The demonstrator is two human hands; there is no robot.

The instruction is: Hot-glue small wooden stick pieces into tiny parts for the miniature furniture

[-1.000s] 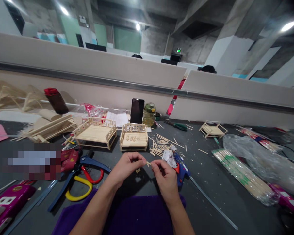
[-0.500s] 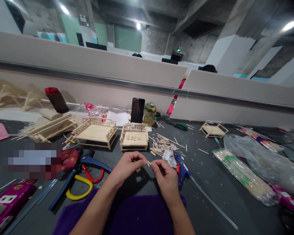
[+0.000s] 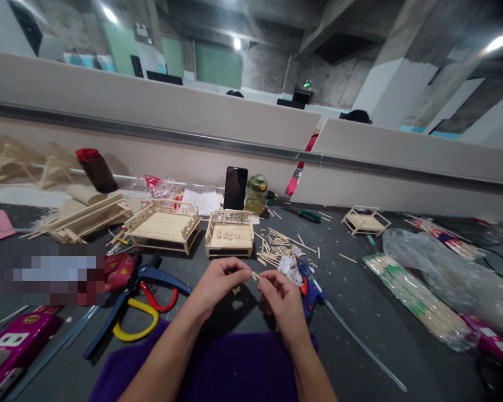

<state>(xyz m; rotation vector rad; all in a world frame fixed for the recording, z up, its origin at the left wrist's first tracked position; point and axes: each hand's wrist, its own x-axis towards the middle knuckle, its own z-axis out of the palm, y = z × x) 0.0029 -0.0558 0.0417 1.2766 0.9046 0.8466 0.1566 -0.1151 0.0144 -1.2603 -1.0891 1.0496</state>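
Observation:
Between the fingertips of my two hands are small cut wooden stick pieces. My left hand pinches them from the left, and my right hand from the right; how the pieces join is too small to tell. Another small stick piece lies on the dark table below my left fingers. Just beyond my hands stands a miniature wooden bench with tiny pieces on its seat. A pile of short cut sticks lies to its right. A blue glue gun rests beside my right hand.
Left of my hands lie blue-handled cutters with red and yellow grips. A larger miniature bed, a phone and a bottle stand behind. At right are a small wooden frame and bagged sticks.
My right hand has shifted very slightly and its fingers have turned a little around the small stick pieces. My left hand stays almost where it was.

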